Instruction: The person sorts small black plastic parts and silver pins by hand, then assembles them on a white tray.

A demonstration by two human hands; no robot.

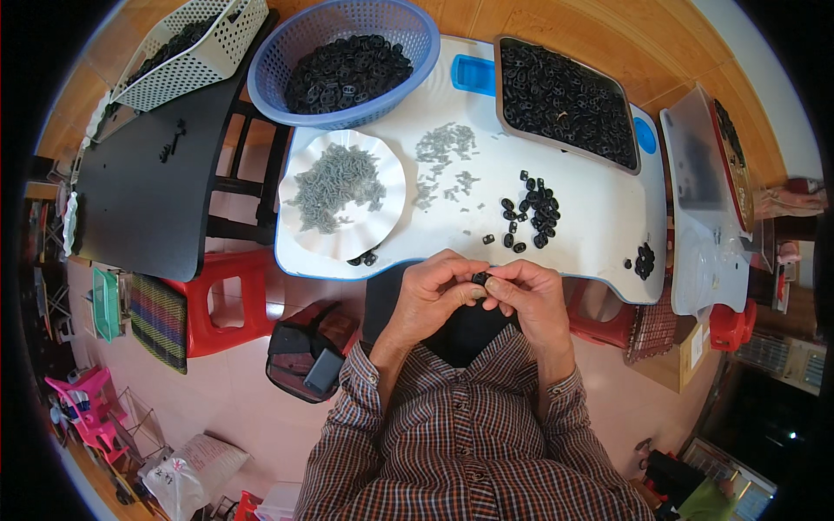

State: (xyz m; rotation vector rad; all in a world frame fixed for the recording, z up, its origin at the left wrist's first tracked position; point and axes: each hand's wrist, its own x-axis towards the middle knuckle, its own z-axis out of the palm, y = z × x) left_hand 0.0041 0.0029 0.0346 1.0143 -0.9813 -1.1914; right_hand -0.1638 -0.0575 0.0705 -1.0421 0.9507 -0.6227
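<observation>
Both of my hands meet at the near edge of the white table (417, 227), pinching one small black plastic part (480, 278) between thumbs and fingertips. My left hand (440, 286) grips it from the left, and my right hand (526, 291) from the right. Just beyond my fingers lies a loose group of small black oval parts (540, 208). To the left, a white scalloped plate (382, 227) carries a heap of small grey translucent pieces (334, 184). More of these grey pieces (445, 143) are scattered on the tabletop beside the plate.
A blue perforated basket (269, 82) and a metal tray (638, 143), both full of black parts, stand at the back. A small black cluster (644, 260) lies at the right edge. A black side table (143, 187) and red stool (230, 304) are at left, near a bag (300, 360).
</observation>
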